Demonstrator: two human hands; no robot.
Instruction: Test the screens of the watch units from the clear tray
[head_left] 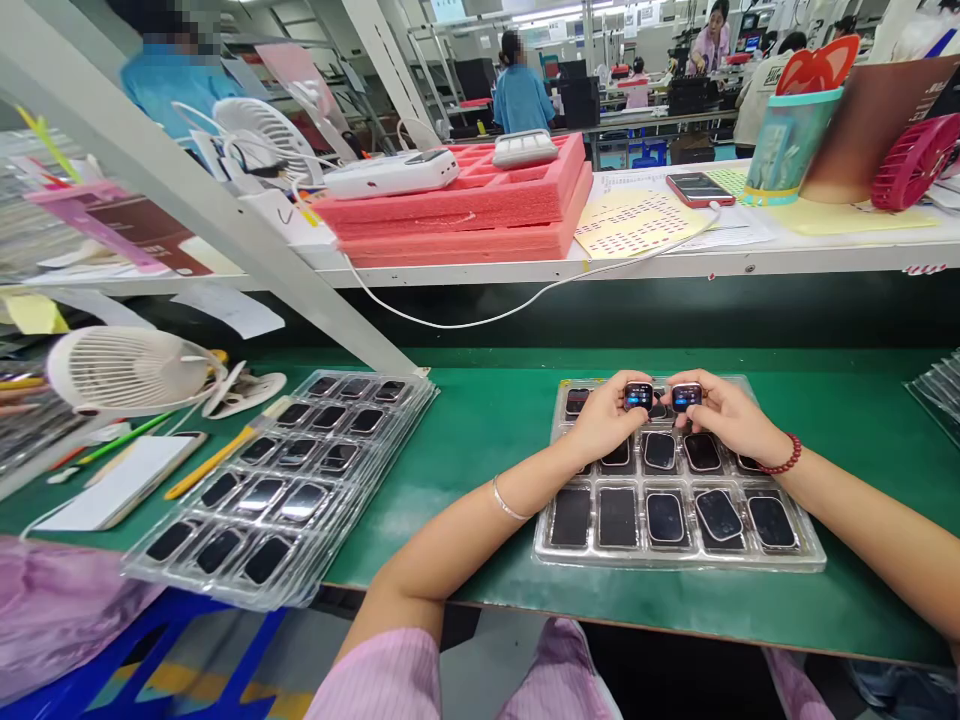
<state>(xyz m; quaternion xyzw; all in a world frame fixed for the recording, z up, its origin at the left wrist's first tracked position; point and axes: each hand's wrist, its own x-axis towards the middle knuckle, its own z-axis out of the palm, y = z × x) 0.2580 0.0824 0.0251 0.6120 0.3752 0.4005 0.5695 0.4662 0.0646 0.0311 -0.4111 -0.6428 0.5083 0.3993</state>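
My left hand point(613, 412) pinches a small smartwatch point(638, 396) with its screen lit. In my right hand point(721, 412) is a second smartwatch point(686, 397), also lit, held beside the first with a small gap between them. Both hands are over the far half of a clear plastic tray point(679, 562) on the green bench. Several dark watch faces sit in its pockets; one watch point(718, 514) in the front row lies tilted across its pocket. My forearms hide parts of the tray's sides.
On the left stands a stack of clear trays point(300, 545) holding several dark watch faces. Beyond it lie a yellow pen-like tool point(210, 463), a white phone-like slab point(124, 482) and a white fan point(131, 370). A shelf point(480, 272) with red foam point(457, 215) crosses the back.
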